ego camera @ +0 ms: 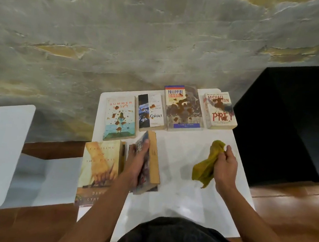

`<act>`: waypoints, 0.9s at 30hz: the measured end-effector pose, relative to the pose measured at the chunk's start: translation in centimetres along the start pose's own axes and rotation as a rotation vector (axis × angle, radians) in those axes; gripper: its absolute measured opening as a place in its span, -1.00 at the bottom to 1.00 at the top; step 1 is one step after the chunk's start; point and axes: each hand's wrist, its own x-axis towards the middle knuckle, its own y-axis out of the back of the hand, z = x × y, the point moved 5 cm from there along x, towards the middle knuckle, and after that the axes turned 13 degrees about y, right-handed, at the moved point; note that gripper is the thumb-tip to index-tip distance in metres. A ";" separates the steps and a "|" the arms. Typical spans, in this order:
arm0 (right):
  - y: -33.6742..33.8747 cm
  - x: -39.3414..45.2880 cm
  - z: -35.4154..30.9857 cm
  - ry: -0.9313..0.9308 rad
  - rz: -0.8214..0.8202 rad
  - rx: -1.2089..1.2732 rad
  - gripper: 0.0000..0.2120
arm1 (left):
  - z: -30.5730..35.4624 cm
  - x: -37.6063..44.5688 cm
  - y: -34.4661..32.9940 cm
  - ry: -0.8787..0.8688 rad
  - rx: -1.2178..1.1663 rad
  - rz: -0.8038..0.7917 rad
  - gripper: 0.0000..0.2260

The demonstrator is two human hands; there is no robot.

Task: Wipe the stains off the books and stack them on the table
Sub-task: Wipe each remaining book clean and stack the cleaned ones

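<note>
Fingers (pixel 146 145) of left hand (pixel 136 164) curled round tilted paperback (pixel 150 159), lifted on edge near table's left front. Right hand (pixel 226 166) clutches crumpled mustard cloth (pixel 206 170), soft, limp. Four stained paperbacks (pixel 184 107) lie flat in row at back; clean cream-covered book (pixel 98 169) lies flat beside left hand. Smooth white table (pixel 181 199); rough grey plaster wall (pixel 124 37); glossy wood floor (pixel 293 215).

The left hand (pixel 136 164) covers most of the tilted book's (pixel 151 159) motion-blurred cover, the left forearm hides the lower right corner of the "Crossing" book (pixel 97 171), and stains obscure the "Prey" book's (pixel 221 111) author line.
</note>
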 end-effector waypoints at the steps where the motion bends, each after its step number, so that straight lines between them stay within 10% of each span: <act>1: 0.5 0.0 0.9 -0.019 0.001 0.001 -0.52 | -0.2 0.2 0.2 -0.046 0.066 0.086 0.06; 9: 2.8 -0.4 3.5 -0.049 -0.027 -0.055 -0.53 | -0.3 0.5 0.0 -0.060 0.756 0.566 0.20; 27: 6.8 1.6 7.1 0.209 -0.217 -0.595 -0.53 | -1.0 2.6 -1.1 -0.023 0.827 0.789 0.09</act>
